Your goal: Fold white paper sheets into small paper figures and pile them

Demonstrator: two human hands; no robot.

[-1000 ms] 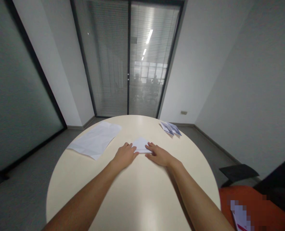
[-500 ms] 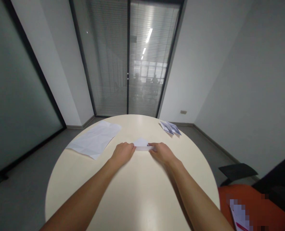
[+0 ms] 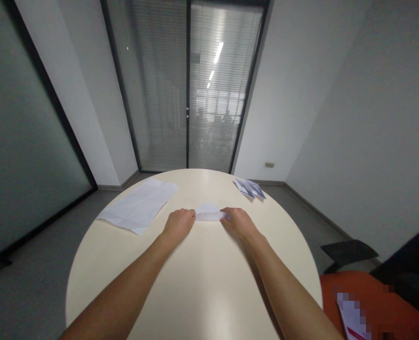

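Note:
A small folded white paper [image 3: 208, 213] lies near the middle of a round cream table [image 3: 195, 283]. My left hand [image 3: 178, 223] pinches the paper's left end with its fingers curled. Closed on the right end is my right hand [image 3: 239, 223]. Between the two hands the near edge of the paper is lifted and folded up off the table. Both forearms reach in from the bottom of the picture.
Several flat white sheets [image 3: 138, 205] lie on the table at the far left. A few folded paper pieces [image 3: 249, 188] sit at the far right edge. An orange seat [image 3: 372, 307] and a dark chair [image 3: 349, 251] stand to the right. Glass doors with blinds [image 3: 188, 85] are behind.
Both hands went from lying flat on the paper to gripping its two ends. The near edge of the paper has come up off the table.

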